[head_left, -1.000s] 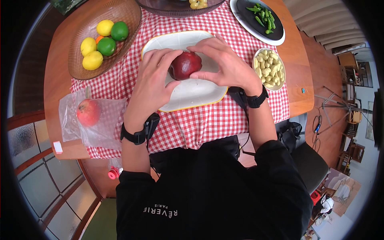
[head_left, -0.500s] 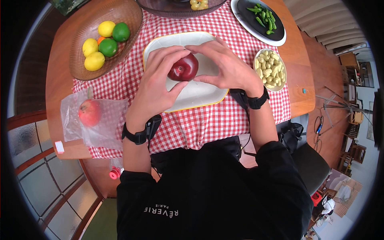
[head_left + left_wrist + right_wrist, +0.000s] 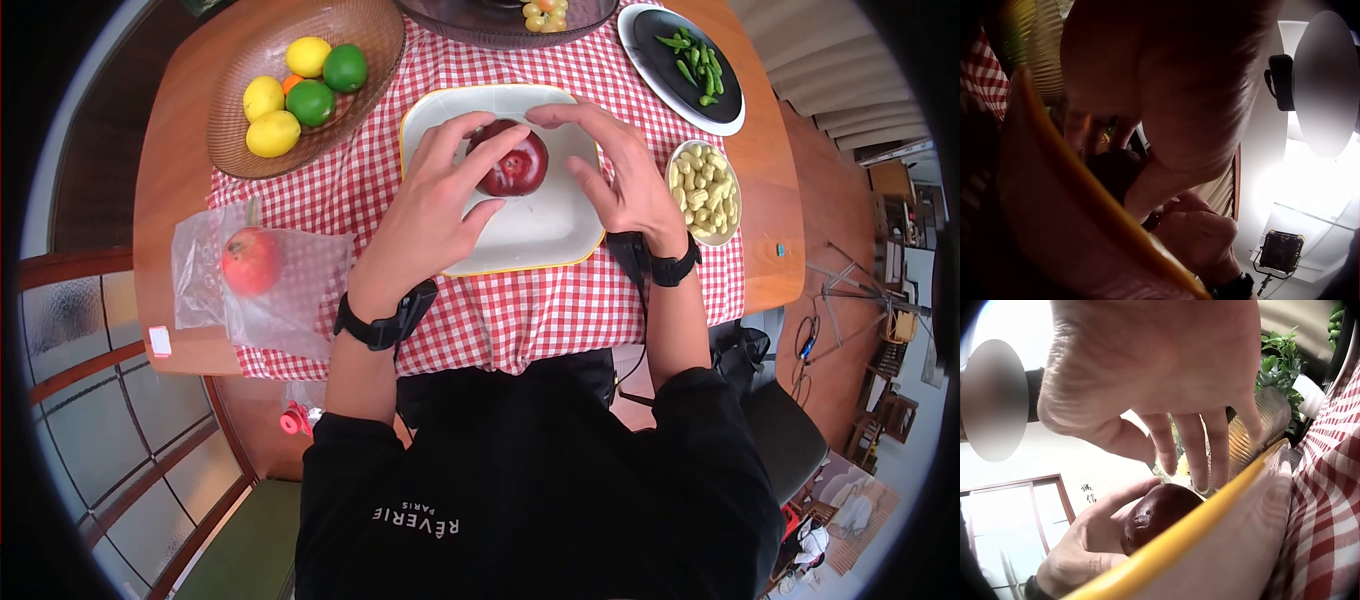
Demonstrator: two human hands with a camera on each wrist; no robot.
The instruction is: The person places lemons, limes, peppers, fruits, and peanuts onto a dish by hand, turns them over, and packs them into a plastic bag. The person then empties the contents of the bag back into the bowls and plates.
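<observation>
Grip's a loose curl of the left hand (image 3: 430, 200) round a glossy, round dark-red apple (image 3: 520, 170), toward 12 o'clock in the white yellow-rimmed dish (image 3: 545, 235), right hand (image 3: 635, 185) open at 3; probably firm, lightish, slick, so I'd cup its 9 and 3 o'clock sides.

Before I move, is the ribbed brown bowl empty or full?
Partly full: lemons and limes lie in the ribbed brown bowl, leaving part bare.

The tablecloth (image 3: 560, 300) is red-and-white checked; on it, the tray (image 3: 545, 235) is white with a yellow rim, the apple (image 3: 520, 165) dark red, the peppers (image 3: 706, 72) green.
</observation>
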